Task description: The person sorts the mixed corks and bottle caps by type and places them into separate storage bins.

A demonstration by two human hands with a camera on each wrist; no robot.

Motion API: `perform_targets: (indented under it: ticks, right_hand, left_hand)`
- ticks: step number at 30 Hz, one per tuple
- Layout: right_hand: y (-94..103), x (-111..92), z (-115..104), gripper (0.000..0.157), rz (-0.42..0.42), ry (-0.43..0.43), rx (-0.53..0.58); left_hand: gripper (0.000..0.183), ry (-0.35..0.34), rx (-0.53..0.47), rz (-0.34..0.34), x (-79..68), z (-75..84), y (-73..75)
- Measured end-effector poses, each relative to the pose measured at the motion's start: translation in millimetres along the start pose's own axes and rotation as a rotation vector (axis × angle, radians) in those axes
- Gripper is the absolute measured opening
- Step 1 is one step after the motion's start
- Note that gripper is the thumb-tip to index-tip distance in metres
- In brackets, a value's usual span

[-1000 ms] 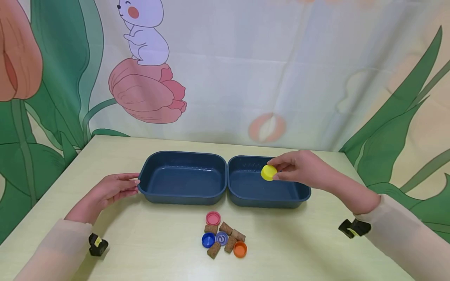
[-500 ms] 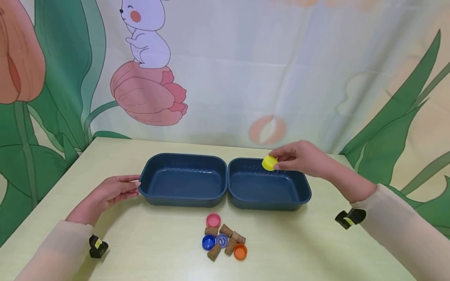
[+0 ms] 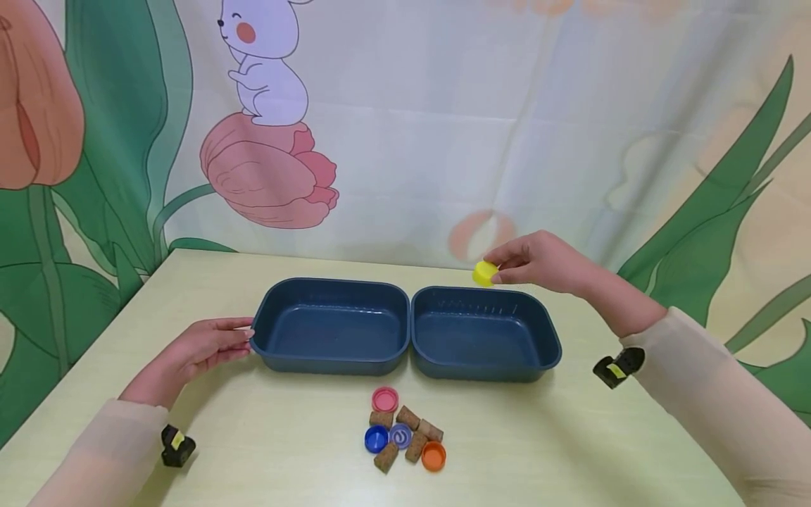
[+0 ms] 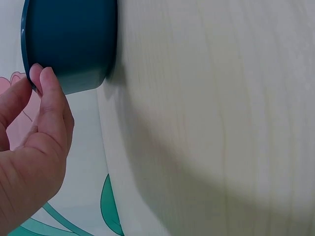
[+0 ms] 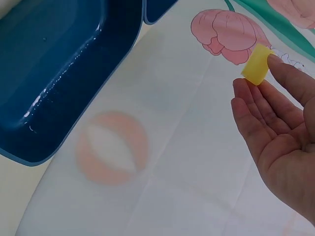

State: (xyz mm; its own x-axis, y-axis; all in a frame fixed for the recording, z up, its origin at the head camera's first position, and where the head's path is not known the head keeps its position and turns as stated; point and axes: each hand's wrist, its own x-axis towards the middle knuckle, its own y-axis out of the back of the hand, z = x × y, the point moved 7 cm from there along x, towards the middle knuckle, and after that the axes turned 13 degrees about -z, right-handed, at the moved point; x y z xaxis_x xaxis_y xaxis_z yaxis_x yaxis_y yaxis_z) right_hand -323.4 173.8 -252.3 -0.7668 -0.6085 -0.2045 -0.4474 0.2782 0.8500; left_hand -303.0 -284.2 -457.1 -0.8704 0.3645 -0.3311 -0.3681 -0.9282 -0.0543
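Note:
My right hand [image 3: 538, 260] pinches a yellow bottle cap [image 3: 485, 273] between thumb and fingertips, raised above the far rim of the right blue bin [image 3: 488, 370]. In the right wrist view the cap [image 5: 257, 65] is seen edge-on against the curtain. My left hand [image 3: 205, 345] touches the left end of the left blue bin [image 3: 336, 365] with fairly straight fingers. The left wrist view shows those fingertips [image 4: 49, 76] against the bin's outer wall near the rim. Neither bin has anything visible inside.
In front of the bins, several corks [image 3: 386, 458] lie in a loose cluster with a pink cap [image 3: 385, 399], a blue cap [image 3: 376, 439], a purple cap [image 3: 400, 436] and an orange cap [image 3: 434, 456]. A printed curtain [image 3: 405, 141] hangs behind the pale table [image 3: 266, 436].
My right hand has risen and moved back with the yellow cap, from over the right bin's inside to above its far rim. My left hand stays at the left bin.

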Motion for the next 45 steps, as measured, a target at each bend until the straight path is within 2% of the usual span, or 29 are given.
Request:
perform_targets:
  ticks: [12,19,27,37,45]
  right_hand:
    - [3.8,20,13,0.036,-0.022,-0.011,-0.008]
    - [2.6,31,26,0.036,-0.049,-0.009,0.038]
    - [-2.1,42,39,0.036,-0.084,0.007,0.063]
    - [-9.3,52,49,0.034,-0.125,0.030,0.037]
    - [-15.2,62,59,0.034,-0.138,0.017,0.029]
  left_hand:
    - [0.055,0.004,0.008,-0.003,0.0,0.6,-0.6]
    - [0.056,0.012,0.018,-0.001,1.3,-2.6,0.9]
    - [0.058,0.008,0.028,0.000,1.0,-2.5,1.5]
    - [0.060,0.006,0.023,-0.006,0.9,-1.7,1.0]
    - [0.060,0.005,0.019,-0.011,0.5,-1.5,0.2]
